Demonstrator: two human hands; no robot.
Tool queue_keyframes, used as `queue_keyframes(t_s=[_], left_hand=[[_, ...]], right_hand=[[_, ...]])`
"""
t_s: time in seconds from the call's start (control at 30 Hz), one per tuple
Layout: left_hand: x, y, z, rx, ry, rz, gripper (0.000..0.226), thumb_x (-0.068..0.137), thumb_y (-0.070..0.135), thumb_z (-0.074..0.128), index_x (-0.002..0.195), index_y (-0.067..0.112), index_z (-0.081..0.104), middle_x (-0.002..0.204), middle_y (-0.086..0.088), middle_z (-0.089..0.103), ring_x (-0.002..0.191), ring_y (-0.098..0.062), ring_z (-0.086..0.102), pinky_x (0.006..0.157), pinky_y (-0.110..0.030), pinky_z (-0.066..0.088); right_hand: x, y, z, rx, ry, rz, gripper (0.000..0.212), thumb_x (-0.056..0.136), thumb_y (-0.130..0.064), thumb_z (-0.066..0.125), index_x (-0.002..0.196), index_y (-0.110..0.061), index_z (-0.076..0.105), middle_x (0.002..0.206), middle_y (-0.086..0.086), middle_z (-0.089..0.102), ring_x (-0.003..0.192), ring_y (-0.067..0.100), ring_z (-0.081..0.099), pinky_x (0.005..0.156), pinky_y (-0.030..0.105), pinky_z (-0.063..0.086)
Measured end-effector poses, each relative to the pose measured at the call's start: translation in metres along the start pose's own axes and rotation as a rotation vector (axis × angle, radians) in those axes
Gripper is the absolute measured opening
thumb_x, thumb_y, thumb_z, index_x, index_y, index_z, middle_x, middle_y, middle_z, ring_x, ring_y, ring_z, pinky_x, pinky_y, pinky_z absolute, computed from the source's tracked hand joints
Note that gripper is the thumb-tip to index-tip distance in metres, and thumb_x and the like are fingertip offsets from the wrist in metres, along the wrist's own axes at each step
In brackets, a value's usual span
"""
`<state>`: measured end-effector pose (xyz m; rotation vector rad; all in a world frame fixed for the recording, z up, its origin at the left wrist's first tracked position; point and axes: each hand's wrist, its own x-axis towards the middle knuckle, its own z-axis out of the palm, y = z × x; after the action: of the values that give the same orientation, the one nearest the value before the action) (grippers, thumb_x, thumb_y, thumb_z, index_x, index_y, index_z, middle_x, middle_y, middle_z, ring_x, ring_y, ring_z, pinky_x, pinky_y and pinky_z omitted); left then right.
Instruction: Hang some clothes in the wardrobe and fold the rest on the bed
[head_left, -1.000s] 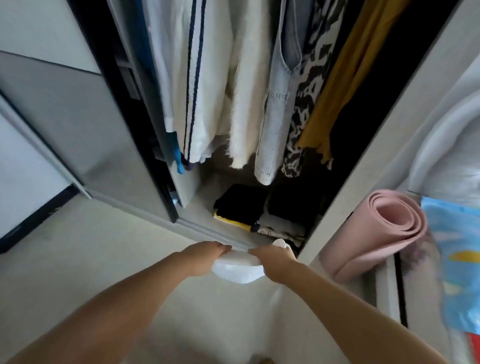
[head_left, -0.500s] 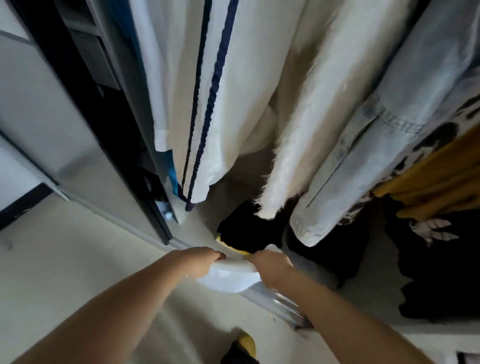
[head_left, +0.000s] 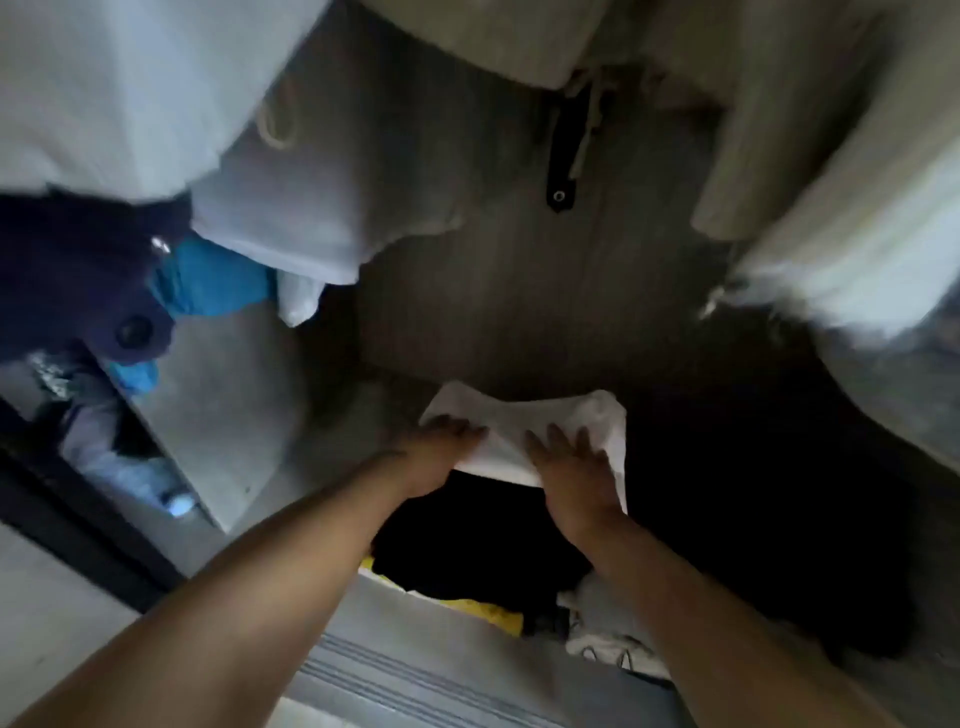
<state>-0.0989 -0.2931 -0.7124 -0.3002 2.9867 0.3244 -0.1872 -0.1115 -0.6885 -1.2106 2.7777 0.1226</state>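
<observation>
I see both hands flat, fingers straight: left hand (head_left: 441, 457) and right hand (head_left: 576, 478) press a folded white cloth (head_left: 524, 431) onto dark folded clothes (head_left: 467, 540) in the wardrobe.

Wardrobe floor (head_left: 244, 415); folded clothes pile (head_left: 467, 545)

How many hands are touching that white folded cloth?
2. The left hand presses its left edge; the right hand lies flat on its right half. The white cloth sits atop a dark pile.
</observation>
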Motion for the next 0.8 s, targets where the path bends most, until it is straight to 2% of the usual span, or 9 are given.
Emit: queue_keyframes(t_s=[0.07,0.1,0.17,0.27,0.37,0.43,0.57,0.7,0.8], left_hand=[[0.008,0.005,0.067,0.114,-0.104,-0.007,0.074,0.094,0.000,0.031,0.152,0.032,-0.004,0.162,-0.002,-0.003,0.148,-0.026,0.001,0.116,-0.048,0.014],[0.010,0.007,0.098,0.109,-0.139,-0.042,0.079,0.094,-0.001,0.032,0.151,0.035,-0.010,0.161,0.000,-0.013,0.148,-0.026,-0.009,0.115,-0.055,0.010],[0.015,0.009,0.142,0.059,-0.107,-0.124,0.082,0.095,0.003,0.034,0.147,0.039,-0.019,0.156,0.003,-0.028,0.144,-0.024,-0.024,0.111,-0.066,0.004],[0.021,0.009,0.155,0.070,-0.067,-0.137,0.085,0.095,0.006,0.036,0.146,0.040,-0.023,0.153,0.005,-0.034,0.142,-0.022,-0.029,0.109,-0.067,0.003],[0.014,0.004,0.140,0.071,-0.141,-0.131,0.078,0.099,0.012,0.036,0.147,0.039,-0.020,0.154,0.008,-0.031,0.144,-0.019,-0.026,0.110,-0.067,0.004],[-0.004,0.006,0.123,0.074,-0.227,-0.161,0.083,0.095,0.006,0.038,0.148,0.037,-0.017,0.156,0.006,-0.028,0.145,-0.021,-0.022,0.111,-0.065,0.002],[-0.078,0.022,0.071,0.078,-0.318,-0.140,0.087,0.091,0.006,0.046,0.152,0.029,-0.011,0.160,0.000,-0.015,0.147,-0.022,-0.012,0.113,-0.059,0.008],[-0.174,0.029,-0.001,-0.101,-0.409,-0.282,0.076,0.096,0.011,0.041,0.153,0.025,-0.006,0.161,-0.002,-0.004,0.148,-0.017,-0.001,0.117,-0.049,0.010],[-0.244,0.016,-0.071,-0.248,-0.437,-0.419,0.071,0.098,0.012,0.039,0.153,0.027,-0.003,0.161,-0.002,0.004,0.147,-0.018,0.008,0.117,-0.044,0.018]], right_hand=[[-0.007,0.001,0.059,0.018,-0.119,0.041,0.055,0.103,-0.022,0.024,0.153,-0.032,0.004,0.161,0.009,0.001,0.146,0.042,0.001,0.111,0.064,0.015],[-0.009,0.004,0.087,-0.018,-0.142,0.067,0.057,0.103,-0.022,0.024,0.153,-0.033,0.000,0.161,0.009,-0.003,0.145,0.043,-0.003,0.109,0.067,0.015],[-0.001,0.008,0.116,-0.061,-0.155,0.097,0.062,0.101,-0.017,0.026,0.152,-0.035,-0.005,0.161,0.010,-0.006,0.144,0.046,-0.006,0.107,0.069,0.018],[0.011,0.010,0.113,-0.006,-0.214,0.081,0.069,0.099,-0.013,0.032,0.151,-0.036,-0.006,0.161,0.008,-0.011,0.144,0.045,-0.012,0.107,0.070,0.014],[0.004,0.009,0.097,0.014,-0.330,0.096,0.078,0.096,-0.014,0.040,0.151,-0.037,-0.011,0.159,0.006,-0.019,0.142,0.044,-0.018,0.109,0.068,0.010],[-0.012,0.000,0.084,-0.023,-0.409,0.097,0.083,0.095,-0.017,0.046,0.150,-0.038,-0.013,0.158,0.008,-0.023,0.142,0.046,-0.018,0.110,0.068,0.006],[-0.063,-0.043,0.029,-0.126,-0.532,0.049,0.085,0.094,-0.021,0.050,0.152,-0.033,-0.012,0.158,0.012,-0.021,0.142,0.045,-0.018,0.111,0.066,-0.004],[-0.109,-0.102,-0.048,-0.133,-0.515,-0.168,0.076,0.095,-0.016,0.044,0.154,-0.026,-0.004,0.160,0.009,-0.014,0.145,0.038,-0.016,0.113,0.064,-0.003],[-0.132,-0.146,-0.126,-0.145,-0.466,-0.351,0.074,0.096,-0.017,0.044,0.154,-0.023,-0.002,0.160,0.008,-0.012,0.146,0.031,-0.015,0.113,0.062,-0.004]])
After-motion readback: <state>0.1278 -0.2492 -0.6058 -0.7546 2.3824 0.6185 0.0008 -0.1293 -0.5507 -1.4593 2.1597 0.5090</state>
